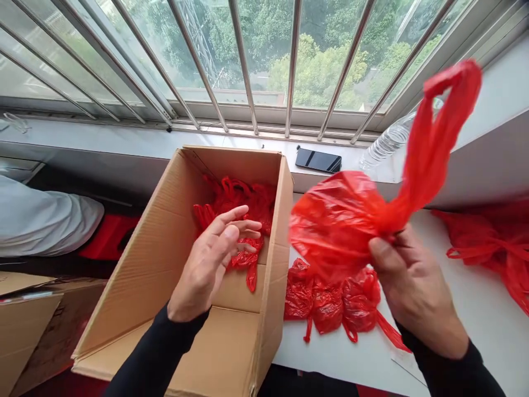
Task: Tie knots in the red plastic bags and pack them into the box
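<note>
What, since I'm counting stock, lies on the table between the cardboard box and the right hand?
A row of small knotted red bags, in the head view.

Smooth white worktop (475,309), lower right, bare across its middle. Directly on it, near the front edge: cluster of small knotted red plastic bags (330,303), side by side and touching. At the far right, well apart from the cluster: loose heap of flat red plastic bags (491,242), handles trailing. Behind and one step higher: pale grey window ledge (124,140), carrying a flat black phone (318,160) and, near its right end, a clear ribbed plastic bottle (386,144) lying on its side.
</note>
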`<move>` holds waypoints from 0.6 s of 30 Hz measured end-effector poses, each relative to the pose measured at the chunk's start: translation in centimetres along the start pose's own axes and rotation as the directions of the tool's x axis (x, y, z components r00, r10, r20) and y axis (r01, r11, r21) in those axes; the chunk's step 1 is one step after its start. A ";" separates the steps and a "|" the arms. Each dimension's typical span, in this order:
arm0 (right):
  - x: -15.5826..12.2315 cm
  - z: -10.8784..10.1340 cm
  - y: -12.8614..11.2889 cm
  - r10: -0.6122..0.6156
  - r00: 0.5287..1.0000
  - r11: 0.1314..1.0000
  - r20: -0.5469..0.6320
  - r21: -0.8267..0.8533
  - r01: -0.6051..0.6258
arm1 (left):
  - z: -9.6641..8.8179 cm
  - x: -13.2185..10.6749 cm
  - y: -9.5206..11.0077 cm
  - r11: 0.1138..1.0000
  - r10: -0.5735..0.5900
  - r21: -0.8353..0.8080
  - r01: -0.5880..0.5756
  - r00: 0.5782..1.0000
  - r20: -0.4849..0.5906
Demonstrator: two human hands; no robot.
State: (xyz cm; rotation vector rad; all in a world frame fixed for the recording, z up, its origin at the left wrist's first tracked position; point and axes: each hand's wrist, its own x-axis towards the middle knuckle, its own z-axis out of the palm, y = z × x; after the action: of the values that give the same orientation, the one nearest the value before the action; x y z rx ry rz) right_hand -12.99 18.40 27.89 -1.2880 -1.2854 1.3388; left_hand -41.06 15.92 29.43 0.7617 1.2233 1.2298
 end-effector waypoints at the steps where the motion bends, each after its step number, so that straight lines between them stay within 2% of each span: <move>1: -0.3 1.4 -1.7 -0.009 0.991 0.999 0.131 0.054 0.002 | 0.2 -0.3 0.2 0.997 -0.041 -0.065 0.045 0.997 0.068; 3: -0.3 2.7 -3.2 -0.035 0.975 0.986 0.221 0.166 -0.002 | -0.2 -0.3 0.0 0.983 -0.104 -0.143 0.117 0.990 0.098; 5: 0.3 2.0 -2.1 -0.013 0.992 0.967 0.128 0.256 -0.020 | -1.8 0.3 -1.3 0.976 -0.156 -0.156 0.153 0.988 -0.007; 7: 0.9 0.0 0.9 0.103 0.994 0.948 -0.030 0.307 -0.089 | -3.8 1.5 -3.6 0.968 -0.225 -0.139 0.207 0.966 -0.127; 10: 0.4 -2.9 6.9 0.348 0.922 0.904 -0.169 0.321 -0.283 | -6.2 3.5 -8.7 0.953 -0.304 -0.078 0.294 0.932 -0.198; 12: -1.1 -3.7 10.5 0.475 0.859 0.857 -0.190 0.320 -0.403 | -6.8 4.7 -12.6 0.941 -0.335 -0.017 0.337 0.927 -0.167; 14: -3.2 -3.5 13.3 0.559 0.811 0.810 -0.170 0.321 -0.491 | -6.7 5.6 -16.1 0.929 -0.350 0.081 0.360 0.929 -0.121; 16: -5.5 -2.8 15.2 0.611 0.780 0.771 -0.136 0.324 -0.548 | -6.6 6.2 -19.0 0.910 -0.344 0.217 0.354 0.935 -0.084; 18: -7.4 -2.2 16.4 0.644 0.758 0.742 -0.104 0.325 -0.586 | -6.8 6.5 -20.9 0.871 -0.306 0.381 0.310 0.949 -0.074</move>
State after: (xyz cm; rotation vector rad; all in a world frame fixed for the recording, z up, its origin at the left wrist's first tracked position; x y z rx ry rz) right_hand -8.88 9.60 12.59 -1.6790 -0.4870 1.7026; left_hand -42.52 16.12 6.54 0.8056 1.5573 0.7352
